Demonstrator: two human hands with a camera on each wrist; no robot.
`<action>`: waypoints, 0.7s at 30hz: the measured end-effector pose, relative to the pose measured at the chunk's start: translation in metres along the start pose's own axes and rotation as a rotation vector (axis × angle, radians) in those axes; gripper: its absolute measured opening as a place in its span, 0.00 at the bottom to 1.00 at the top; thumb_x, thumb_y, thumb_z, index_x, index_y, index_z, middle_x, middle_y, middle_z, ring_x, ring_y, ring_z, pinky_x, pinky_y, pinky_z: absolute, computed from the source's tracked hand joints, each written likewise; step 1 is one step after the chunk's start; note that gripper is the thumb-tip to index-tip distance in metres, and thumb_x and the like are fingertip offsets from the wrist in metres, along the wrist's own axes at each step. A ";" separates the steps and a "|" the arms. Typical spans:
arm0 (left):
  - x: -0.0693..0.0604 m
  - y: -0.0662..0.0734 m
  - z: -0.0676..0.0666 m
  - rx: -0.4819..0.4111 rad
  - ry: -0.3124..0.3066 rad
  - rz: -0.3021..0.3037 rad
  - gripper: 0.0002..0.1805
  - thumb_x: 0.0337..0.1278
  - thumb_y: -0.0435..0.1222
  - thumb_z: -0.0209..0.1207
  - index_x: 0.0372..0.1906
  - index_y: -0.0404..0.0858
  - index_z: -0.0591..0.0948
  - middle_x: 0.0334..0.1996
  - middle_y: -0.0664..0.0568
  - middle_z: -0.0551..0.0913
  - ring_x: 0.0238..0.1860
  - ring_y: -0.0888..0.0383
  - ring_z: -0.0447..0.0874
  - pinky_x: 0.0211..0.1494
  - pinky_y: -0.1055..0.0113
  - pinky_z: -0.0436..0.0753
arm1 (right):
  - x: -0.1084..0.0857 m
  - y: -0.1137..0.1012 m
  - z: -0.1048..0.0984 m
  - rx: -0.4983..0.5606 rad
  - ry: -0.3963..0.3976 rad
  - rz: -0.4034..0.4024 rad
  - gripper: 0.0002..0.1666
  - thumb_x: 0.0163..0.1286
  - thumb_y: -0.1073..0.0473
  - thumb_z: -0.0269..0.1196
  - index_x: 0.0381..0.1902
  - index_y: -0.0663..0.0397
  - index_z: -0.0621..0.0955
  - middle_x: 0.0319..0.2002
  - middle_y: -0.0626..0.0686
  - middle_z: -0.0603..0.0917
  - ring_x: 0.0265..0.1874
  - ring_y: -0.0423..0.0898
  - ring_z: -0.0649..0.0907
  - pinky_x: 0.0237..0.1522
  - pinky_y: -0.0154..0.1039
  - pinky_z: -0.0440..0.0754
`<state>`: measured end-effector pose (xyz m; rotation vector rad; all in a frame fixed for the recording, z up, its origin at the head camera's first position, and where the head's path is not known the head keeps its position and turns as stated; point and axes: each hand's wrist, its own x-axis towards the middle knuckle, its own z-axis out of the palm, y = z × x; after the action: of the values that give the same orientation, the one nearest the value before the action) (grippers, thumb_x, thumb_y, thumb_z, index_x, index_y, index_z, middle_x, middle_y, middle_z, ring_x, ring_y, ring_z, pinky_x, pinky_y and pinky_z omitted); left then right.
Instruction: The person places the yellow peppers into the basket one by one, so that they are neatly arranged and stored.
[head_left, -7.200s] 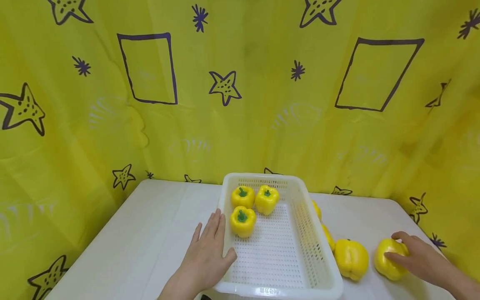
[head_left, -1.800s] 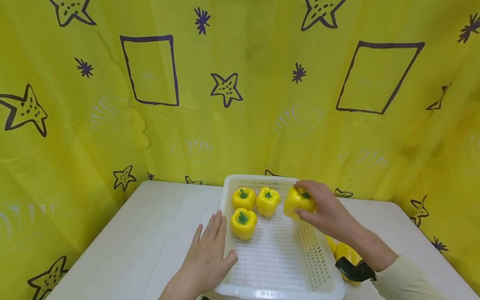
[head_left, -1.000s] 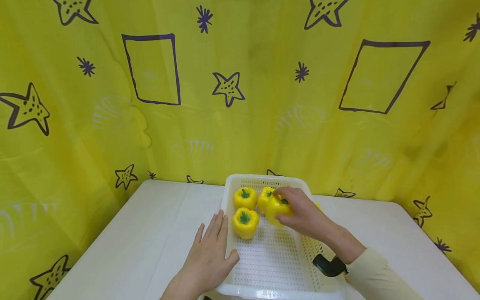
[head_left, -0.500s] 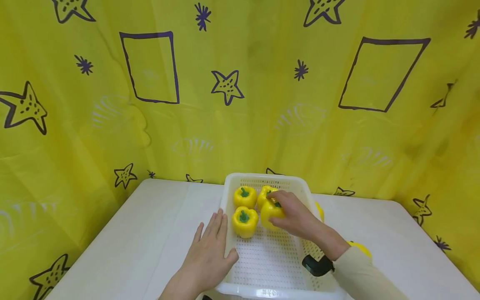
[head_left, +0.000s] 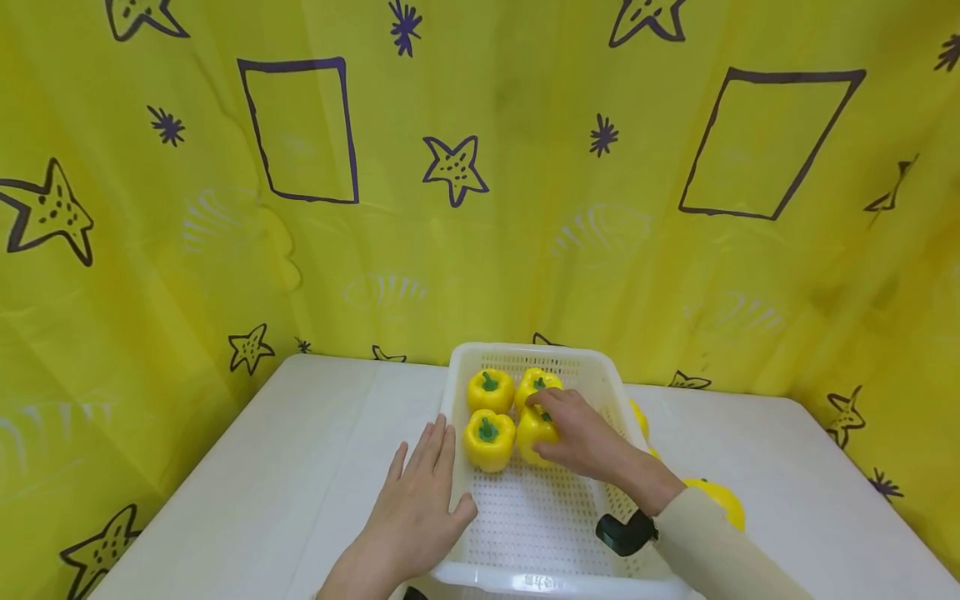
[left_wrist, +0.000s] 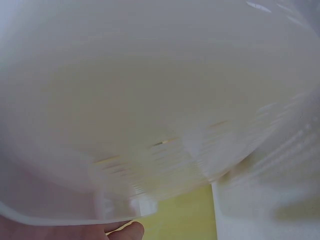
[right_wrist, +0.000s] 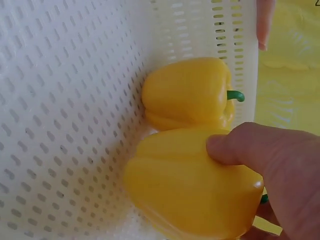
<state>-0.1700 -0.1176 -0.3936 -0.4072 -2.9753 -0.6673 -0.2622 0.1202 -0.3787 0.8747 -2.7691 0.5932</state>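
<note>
My right hand (head_left: 577,435) grips a yellow bell pepper (head_left: 534,435) with a green stem, thumb on its near side. That pepper (right_wrist: 192,182) stands on the floor of a white perforated plastic basket (head_left: 555,533), beside another yellow pepper (head_left: 489,440). Two further yellow peppers stand behind them, the back left pepper (head_left: 491,392) and the back right pepper (head_left: 538,380). My left hand (head_left: 416,500) rests with straight fingers along the basket's left rim. In the left wrist view, the basket wall (left_wrist: 150,100) fills most of the picture and only some fingers show.
Right of the basket, a yellow pepper (head_left: 720,502) lies on the white table (head_left: 300,467), partly behind my right sleeve (head_left: 720,542). More yellow shows past the basket's right rim. A yellow patterned curtain (head_left: 517,275) hangs behind and at both sides.
My right hand took a pepper from the table on the right, carried it over the basket's right rim and lowered it beside the front left pepper. The left hand stayed in place.
</note>
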 end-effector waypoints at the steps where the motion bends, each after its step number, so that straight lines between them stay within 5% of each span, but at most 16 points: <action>1: 0.000 0.000 0.000 0.000 -0.001 -0.001 0.43 0.64 0.51 0.48 0.77 0.32 0.54 0.80 0.44 0.46 0.81 0.46 0.45 0.79 0.39 0.46 | 0.000 0.000 0.000 -0.001 -0.005 -0.001 0.27 0.54 0.64 0.70 0.54 0.61 0.78 0.53 0.57 0.83 0.49 0.53 0.77 0.51 0.49 0.79; 21: 0.000 0.000 0.001 -0.005 0.000 -0.002 0.44 0.64 0.51 0.49 0.77 0.32 0.53 0.80 0.44 0.46 0.81 0.46 0.45 0.79 0.39 0.47 | -0.002 0.000 0.002 0.052 0.000 -0.013 0.18 0.55 0.64 0.71 0.45 0.55 0.82 0.47 0.54 0.79 0.46 0.49 0.76 0.52 0.49 0.79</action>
<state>-0.1699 -0.1173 -0.3941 -0.4047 -2.9747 -0.6750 -0.2603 0.1206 -0.3808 0.9029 -2.7570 0.6663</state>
